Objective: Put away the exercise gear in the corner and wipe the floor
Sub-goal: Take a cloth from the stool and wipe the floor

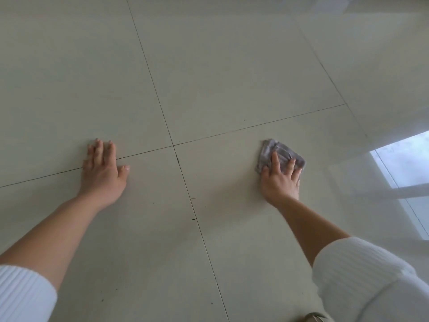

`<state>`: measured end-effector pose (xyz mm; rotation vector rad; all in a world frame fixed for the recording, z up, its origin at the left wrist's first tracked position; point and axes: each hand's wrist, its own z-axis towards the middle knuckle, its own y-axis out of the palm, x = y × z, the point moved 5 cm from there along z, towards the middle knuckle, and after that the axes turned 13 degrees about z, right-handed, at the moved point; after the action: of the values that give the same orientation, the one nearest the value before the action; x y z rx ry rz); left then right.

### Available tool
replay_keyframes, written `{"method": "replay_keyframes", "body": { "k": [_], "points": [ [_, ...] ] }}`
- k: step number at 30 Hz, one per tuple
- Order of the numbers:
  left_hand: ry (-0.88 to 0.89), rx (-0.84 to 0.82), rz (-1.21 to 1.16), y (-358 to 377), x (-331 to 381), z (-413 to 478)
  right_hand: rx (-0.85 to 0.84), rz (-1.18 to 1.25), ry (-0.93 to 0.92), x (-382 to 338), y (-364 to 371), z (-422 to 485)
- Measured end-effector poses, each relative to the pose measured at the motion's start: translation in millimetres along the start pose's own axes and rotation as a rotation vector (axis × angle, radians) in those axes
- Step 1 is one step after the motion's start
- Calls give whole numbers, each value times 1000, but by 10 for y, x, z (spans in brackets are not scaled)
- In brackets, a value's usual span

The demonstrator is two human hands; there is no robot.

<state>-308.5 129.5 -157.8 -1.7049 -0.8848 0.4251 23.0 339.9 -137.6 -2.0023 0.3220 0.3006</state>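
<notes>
A crumpled grey cloth (pixel 284 153) lies on the pale tiled floor (pixel 209 66) at the right of centre. My right hand (pixel 279 180) presses flat on the cloth's near half, fingers spread and straight. My left hand (pixel 103 171) rests flat on the bare floor at the left, fingers straight, across a grout line. It holds nothing. No exercise gear is in view.
Dark grout lines cross near the middle of the floor, with small dark specks (pixel 193 219) along the near line. A bright window reflection (pixel 406 163) shines on the glossy tiles at the right. White ribbed sleeves cover both upper forearms.
</notes>
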Motion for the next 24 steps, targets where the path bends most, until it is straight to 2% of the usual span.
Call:
{"method": "replay_keyframes", "body": {
  "k": [2,4,8,11,14,16,18,19,22,24],
  "points": [
    [-3,-5,2,4,3,1,55,52,71,-134,204,-195],
    [-4,-8,5,14,2,1,61,65,-4,-369,469,-474],
    [-1,-23,-1,21,10,-17,-52,-21,-307,-746,1004,-1125],
    [21,-43,20,-17,-10,-22,-104,-154,-661,-837,1246,-1543],
    [71,-70,52,-58,-25,-53,-198,-288,-925,-760,1260,-1509],
    [96,-71,58,-61,-28,-117,-239,-368,-1013,-694,1115,-1312],
    [103,-62,53,-53,-42,-200,-223,-417,-974,-655,903,-1048],
    [102,-59,53,-48,-55,-235,-204,-401,-884,-616,790,-902],
    [103,-55,73,-34,-86,-308,-133,-314,-472,-319,459,-546],
    [96,-64,81,-11,-96,-342,-108,-269,-286,-141,312,-458]
  ]
}}
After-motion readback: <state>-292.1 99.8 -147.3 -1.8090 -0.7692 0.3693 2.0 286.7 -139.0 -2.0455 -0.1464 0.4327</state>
